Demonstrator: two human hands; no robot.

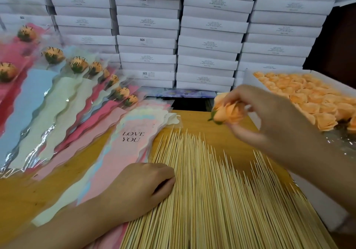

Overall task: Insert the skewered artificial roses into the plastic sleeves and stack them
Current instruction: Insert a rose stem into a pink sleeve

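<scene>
The right hand (269, 125) pinches a loose orange rose (229, 114) by its petals, at 1 o'clock from the spread of bamboo skewers (212, 191). The bloom looks feather-light, soft and easily crushed, so the firmer green base on its 8 o'clock side seems the safer place to hold. The left hand (142, 187) lies at the pile's 9 o'clock edge, fingers curled onto the sticks, though I cannot tell whether it has caught one; thin, slippery-looking empty sleeves (131, 139) lie at 10 o'clock.
</scene>
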